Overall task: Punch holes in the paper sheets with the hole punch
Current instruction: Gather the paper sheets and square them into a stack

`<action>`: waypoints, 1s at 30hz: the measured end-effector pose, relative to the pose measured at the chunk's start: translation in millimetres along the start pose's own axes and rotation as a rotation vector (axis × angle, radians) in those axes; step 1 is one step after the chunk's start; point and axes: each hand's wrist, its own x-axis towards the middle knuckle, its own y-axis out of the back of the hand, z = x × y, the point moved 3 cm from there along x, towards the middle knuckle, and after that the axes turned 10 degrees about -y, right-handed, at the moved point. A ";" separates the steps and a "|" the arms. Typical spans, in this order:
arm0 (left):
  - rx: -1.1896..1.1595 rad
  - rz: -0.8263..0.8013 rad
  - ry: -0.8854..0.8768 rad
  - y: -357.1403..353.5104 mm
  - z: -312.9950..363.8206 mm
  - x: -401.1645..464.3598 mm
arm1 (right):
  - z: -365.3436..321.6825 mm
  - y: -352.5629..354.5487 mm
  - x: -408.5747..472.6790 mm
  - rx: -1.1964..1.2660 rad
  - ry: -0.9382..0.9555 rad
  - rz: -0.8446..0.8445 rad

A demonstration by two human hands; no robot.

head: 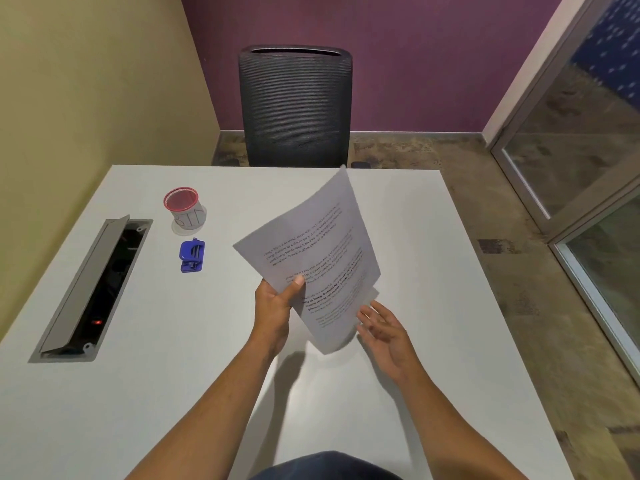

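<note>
Head cam: I see L hand (277,303) pinching printed paper sheets (311,258) at their left edge, thumb on top, sheets lifted off the white table (398,220) and tilted. R hand (384,329) just beside the lower right edge, fingers spread, holding nothing. Blue hole punch (191,256) sits well left of sheets, near red-rimmed cup (185,209). Cable tray (93,289) open at far left.

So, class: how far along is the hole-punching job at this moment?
Done: no holes show in the paper sheets. In hand: the left hand holds them above the table; the right hand is open beside them. Left: the blue hole punch sits untouched, so all punching remains.
</note>
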 end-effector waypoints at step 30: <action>0.112 0.000 0.148 60.2 -22.4 -8.1 | -29.4 36.7 -15.5 -0.296 0.123 0.176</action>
